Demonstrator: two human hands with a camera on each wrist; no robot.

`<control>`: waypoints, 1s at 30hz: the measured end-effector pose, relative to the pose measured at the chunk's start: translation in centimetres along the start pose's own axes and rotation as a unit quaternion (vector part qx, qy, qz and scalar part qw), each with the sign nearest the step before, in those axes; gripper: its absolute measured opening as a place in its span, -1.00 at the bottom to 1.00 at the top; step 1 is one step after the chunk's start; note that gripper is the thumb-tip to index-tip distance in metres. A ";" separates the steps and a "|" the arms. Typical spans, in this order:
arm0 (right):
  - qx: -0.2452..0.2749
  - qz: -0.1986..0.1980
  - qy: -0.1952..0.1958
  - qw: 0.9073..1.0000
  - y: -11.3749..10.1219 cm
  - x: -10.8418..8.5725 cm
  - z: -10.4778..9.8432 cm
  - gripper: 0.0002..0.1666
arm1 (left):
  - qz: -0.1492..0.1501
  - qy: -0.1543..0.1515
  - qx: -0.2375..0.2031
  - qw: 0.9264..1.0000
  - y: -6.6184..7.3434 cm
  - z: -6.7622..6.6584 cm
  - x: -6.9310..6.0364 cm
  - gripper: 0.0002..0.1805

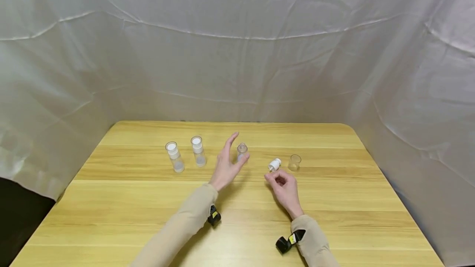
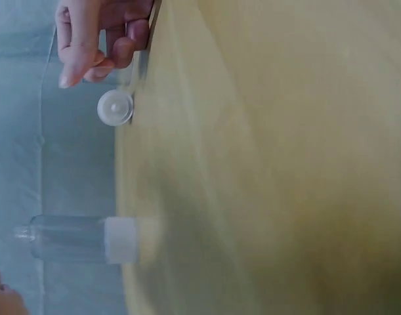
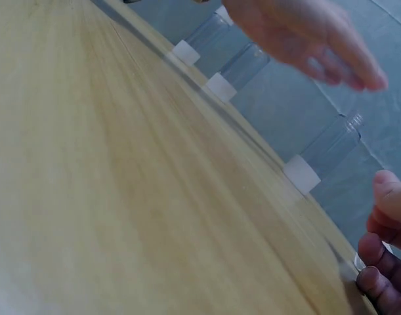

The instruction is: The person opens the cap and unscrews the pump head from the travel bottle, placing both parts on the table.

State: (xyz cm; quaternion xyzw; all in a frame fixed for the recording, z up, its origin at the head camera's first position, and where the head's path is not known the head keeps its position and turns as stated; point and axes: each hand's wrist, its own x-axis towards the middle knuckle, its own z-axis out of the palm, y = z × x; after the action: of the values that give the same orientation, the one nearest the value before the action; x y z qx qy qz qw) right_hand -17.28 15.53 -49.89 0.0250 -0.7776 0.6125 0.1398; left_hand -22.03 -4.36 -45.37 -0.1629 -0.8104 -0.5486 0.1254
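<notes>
A clear bottle point(image 1: 242, 151) with a bare threaded neck stands between the spread thumb and fingers of my left hand point(image 1: 227, 165); whether they touch it I cannot tell. The left wrist view shows the bottle's white base point(image 2: 121, 240). Just beyond my right hand point(image 1: 285, 188) a white cap point(image 1: 274, 165) lies tipped on the table, its round end point(image 2: 115, 107) facing the left wrist camera. The right hand's fingers are loosely bent near the thumb, and nothing shows between them. A clear overcap point(image 1: 295, 162) stands right of the cap.
Two more bottles stand at the left, a nearer one point(image 1: 176, 160) and another point(image 1: 199, 155), both with white caps under clear overcaps. The wooden table point(image 1: 237, 242) ends at a grey cloth backdrop point(image 1: 237, 69) behind and at the sides.
</notes>
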 end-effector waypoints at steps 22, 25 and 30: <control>-0.034 0.016 -0.036 0.999 -3.2 -0.7 -0.3 -0.93 | 0.098 0.231 0.110 0.962 -1.4 -5.5 -0.1 -0.09; -0.014 0.033 -0.039 0.999 -3.3 -0.7 -0.3 -0.89 | 0.068 0.228 0.100 0.966 -1.7 -5.6 -0.3 -0.05; 0.002 0.036 -0.041 0.999 -3.1 -0.6 -0.4 -0.88 | 0.031 0.221 0.075 0.972 -2.1 -5.8 -0.4 0.01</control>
State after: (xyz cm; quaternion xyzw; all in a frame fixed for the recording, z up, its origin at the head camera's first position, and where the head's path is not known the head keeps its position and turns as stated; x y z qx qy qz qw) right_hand -15.97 15.03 -47.07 0.0224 -0.7821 0.6168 0.0857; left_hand -22.33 -10.53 -45.19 -0.0522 -0.7959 -0.5047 0.3303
